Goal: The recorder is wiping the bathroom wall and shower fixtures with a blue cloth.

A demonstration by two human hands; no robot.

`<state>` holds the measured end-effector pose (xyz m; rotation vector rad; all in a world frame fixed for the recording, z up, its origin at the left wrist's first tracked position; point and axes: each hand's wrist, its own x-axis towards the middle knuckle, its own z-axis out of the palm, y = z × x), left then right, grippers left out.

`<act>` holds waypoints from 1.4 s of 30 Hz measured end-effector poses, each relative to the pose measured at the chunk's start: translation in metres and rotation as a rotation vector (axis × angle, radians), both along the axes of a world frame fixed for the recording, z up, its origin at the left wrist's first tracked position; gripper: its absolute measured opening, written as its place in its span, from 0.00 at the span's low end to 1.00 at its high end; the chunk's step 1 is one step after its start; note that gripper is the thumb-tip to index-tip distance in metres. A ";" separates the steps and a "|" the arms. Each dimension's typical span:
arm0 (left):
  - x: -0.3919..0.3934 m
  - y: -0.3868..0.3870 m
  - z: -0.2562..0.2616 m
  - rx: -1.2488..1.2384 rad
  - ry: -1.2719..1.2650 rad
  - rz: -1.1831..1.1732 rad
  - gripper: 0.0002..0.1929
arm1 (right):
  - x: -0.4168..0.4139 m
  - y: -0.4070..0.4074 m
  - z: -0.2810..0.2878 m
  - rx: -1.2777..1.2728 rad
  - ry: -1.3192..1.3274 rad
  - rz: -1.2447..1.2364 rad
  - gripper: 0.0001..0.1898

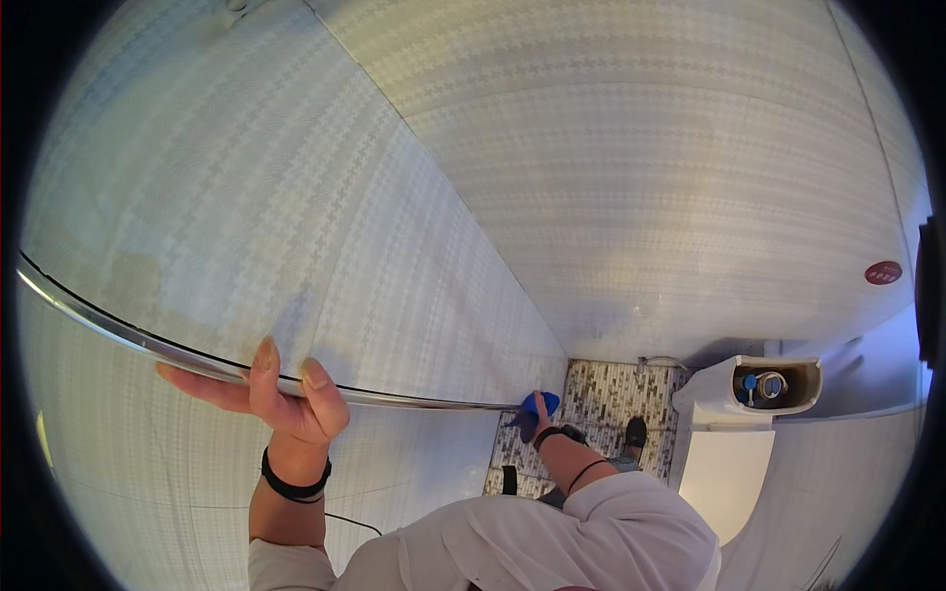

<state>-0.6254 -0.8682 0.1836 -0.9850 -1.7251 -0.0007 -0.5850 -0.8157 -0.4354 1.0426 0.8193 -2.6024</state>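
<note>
A long polished metal trim strip [214, 363] runs down the edge between two patterned light wall panels, curving with the lens. My left hand [295, 402] grips it partway along, with two fingertips over its edge and another digit stretched beside it. Farther down, near the floor, my right hand [542, 414] holds a bunched blue cloth [526, 427] against the strip's lower end. The cloth hides part of that end. Dark bands circle both wrists.
A white toilet [728, 473] stands at the right, its seat lid down. Its cistern [739, 362] is uncovered, showing the inner fittings. A hose [665, 360] meets the wall beside it. My black shoe [635, 431] rests on the mosaic floor [602, 380].
</note>
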 end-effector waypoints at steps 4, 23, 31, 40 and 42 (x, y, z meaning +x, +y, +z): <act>-0.010 0.022 -0.007 0.039 -0.003 -0.062 0.20 | -0.019 0.051 -0.018 -0.300 -0.362 -0.207 0.32; -0.015 0.026 -0.008 0.076 -0.055 -0.148 0.16 | -0.015 0.061 0.038 -0.675 -0.175 -0.106 0.25; -0.023 0.017 -0.017 0.145 -0.004 -0.158 0.12 | -0.001 0.065 0.154 -0.526 0.021 0.198 0.27; -0.023 0.027 -0.015 0.156 0.047 -0.140 0.11 | 0.040 0.083 0.271 -0.276 0.365 0.238 0.19; -0.022 0.028 -0.015 0.158 0.057 -0.130 0.11 | 0.045 0.082 0.279 -0.254 0.479 0.205 0.18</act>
